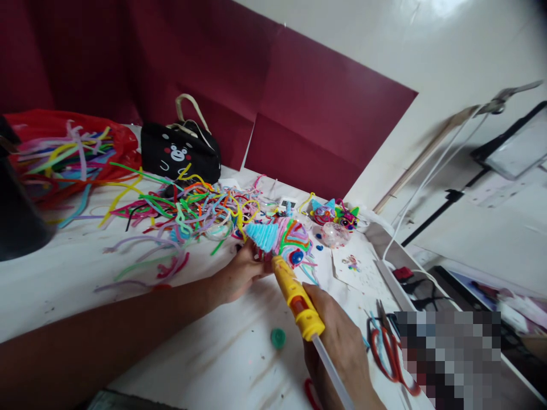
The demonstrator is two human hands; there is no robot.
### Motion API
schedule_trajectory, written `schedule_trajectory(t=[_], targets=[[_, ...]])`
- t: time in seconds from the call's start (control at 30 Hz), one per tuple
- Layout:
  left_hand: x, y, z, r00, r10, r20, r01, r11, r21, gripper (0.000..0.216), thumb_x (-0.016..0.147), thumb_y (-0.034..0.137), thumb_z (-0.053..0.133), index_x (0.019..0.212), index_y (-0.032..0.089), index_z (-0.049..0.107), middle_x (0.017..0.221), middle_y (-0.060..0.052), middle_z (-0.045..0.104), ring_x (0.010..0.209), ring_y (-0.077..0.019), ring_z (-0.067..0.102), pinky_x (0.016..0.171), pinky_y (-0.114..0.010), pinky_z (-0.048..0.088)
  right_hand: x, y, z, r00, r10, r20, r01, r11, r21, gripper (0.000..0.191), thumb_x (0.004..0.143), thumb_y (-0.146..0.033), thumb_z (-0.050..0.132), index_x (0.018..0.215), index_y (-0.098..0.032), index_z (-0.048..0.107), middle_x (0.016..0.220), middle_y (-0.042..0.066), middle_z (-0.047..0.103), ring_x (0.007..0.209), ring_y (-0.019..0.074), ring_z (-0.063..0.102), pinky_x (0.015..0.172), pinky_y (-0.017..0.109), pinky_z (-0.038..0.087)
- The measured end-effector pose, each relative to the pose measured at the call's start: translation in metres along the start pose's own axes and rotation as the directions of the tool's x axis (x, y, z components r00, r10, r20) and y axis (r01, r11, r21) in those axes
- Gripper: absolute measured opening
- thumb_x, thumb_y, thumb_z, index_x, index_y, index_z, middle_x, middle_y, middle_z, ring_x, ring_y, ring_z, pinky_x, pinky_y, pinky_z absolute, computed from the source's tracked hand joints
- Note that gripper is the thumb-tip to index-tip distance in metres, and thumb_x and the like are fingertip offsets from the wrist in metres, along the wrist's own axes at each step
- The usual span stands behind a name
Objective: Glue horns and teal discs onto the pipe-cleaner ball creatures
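My left hand is closed around the underside of a pipe-cleaner fish, with a light blue pointed part, striped coils in pink, green and orange, and a dark blue round eye. In my right hand is a yellow hot glue gun, a clear glue stick jutting from its back end. The gun's nozzle end is up against or just in front of the fish's lower side; whether it touches cannot be made out. My left fingertips are partly hidden behind the fish.
Loose pipe cleaners heap behind my left hand, near a black bag and a red plastic bag. Red-handled scissors lie at right. A green cap sits in front. Finished coloured figures stand farther back. A dark cylinder stands left.
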State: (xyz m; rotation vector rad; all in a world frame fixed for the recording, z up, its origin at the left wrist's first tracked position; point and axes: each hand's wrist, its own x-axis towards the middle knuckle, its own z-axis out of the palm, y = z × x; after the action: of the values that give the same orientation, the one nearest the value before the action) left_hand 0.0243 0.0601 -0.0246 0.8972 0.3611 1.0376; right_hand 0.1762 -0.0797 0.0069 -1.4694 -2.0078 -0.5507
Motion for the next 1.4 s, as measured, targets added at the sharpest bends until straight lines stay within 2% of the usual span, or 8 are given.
schedule_trajectory(t=[0.13,0.33,0.53,0.73,0.97,1.33,1.4], targets=[[-0.001,0.000,0.002,0.999,-0.032,-0.037,0.033,0.999,0.025,0.073,0.054,0.022,0.090,0.114,0.030,0.049,0.072,0.008,0.059,0.065,-0.0095,0.055,0.063,-0.020,0.044,-0.003,0.003,0.004,1.000,-0.021,-0.021,0.021,1.000,0.012,0.031,0.102,-0.032,0.032,0.123,-0.017,0.050,0.089,0.008,0.069,0.069,0.0191,0.064,0.059,0.028,0.047],[-0.001,0.003,0.004,0.999,-0.019,-0.044,0.020,1.000,0.022,0.071,0.055,0.019,0.089,0.113,0.030,0.049,0.070,0.008,0.059,0.061,-0.0085,0.053,0.059,-0.019,0.040,-0.004,0.001,0.005,0.998,-0.037,-0.050,0.037,0.999,0.012,0.031,0.102,-0.029,0.032,0.124,-0.015,0.049,0.089,0.008,0.068,0.071,0.0192,0.063,0.062,0.029,0.048],[0.000,0.000,0.000,0.999,-0.015,-0.042,0.016,0.999,0.028,0.070,0.053,0.022,0.090,0.111,0.029,0.049,0.066,0.010,0.054,0.056,-0.0069,0.048,0.056,-0.017,0.040,-0.005,0.001,0.005,0.998,-0.049,-0.049,0.050,0.999,0.003,0.031,0.102,-0.028,0.031,0.126,-0.014,0.046,0.091,0.009,0.068,0.072,0.0200,0.064,0.063,0.030,0.049],[0.000,-0.001,-0.001,0.999,-0.014,-0.046,0.016,0.999,0.036,0.070,0.057,0.017,0.087,0.113,0.030,0.048,0.074,0.008,0.059,0.067,-0.0103,0.057,0.066,-0.021,0.046,-0.008,0.000,0.006,0.999,-0.029,-0.027,0.030,1.000,0.006,0.031,0.101,-0.027,0.035,0.127,-0.015,0.046,0.096,0.010,0.069,0.076,0.0218,0.064,0.066,0.032,0.050],[-0.001,0.002,0.003,0.997,-0.028,-0.075,0.033,0.998,0.058,0.061,0.051,0.018,0.089,0.100,0.027,0.052,0.070,0.008,0.059,0.062,-0.0089,0.054,0.060,-0.018,0.043,-0.007,-0.001,0.008,0.999,-0.023,-0.039,0.023,1.000,0.002,0.032,0.100,-0.030,0.037,0.126,-0.014,0.046,0.094,0.010,0.070,0.074,0.0221,0.065,0.066,0.032,0.050],[0.000,0.004,0.005,0.997,-0.006,-0.079,0.008,1.000,0.022,0.068,0.049,0.019,0.090,0.104,0.027,0.051,0.065,0.008,0.055,0.074,-0.0129,0.060,0.061,-0.018,0.044,-0.010,-0.004,0.007,1.000,-0.016,-0.021,0.017,1.000,0.021,0.034,0.099,-0.022,0.030,0.131,-0.017,0.042,0.100,0.011,0.069,0.077,0.0233,0.064,0.069,0.035,0.051],[0.000,0.004,0.004,0.997,-0.012,-0.078,0.015,0.999,0.032,0.067,0.052,0.017,0.089,0.106,0.027,0.050,0.071,0.007,0.059,0.073,-0.0118,0.060,0.061,-0.019,0.044,-0.009,-0.004,0.006,1.000,-0.020,-0.023,0.021,1.000,0.017,0.035,0.099,-0.021,0.029,0.131,-0.016,0.042,0.100,0.011,0.069,0.077,0.0236,0.063,0.069,0.035,0.051]])
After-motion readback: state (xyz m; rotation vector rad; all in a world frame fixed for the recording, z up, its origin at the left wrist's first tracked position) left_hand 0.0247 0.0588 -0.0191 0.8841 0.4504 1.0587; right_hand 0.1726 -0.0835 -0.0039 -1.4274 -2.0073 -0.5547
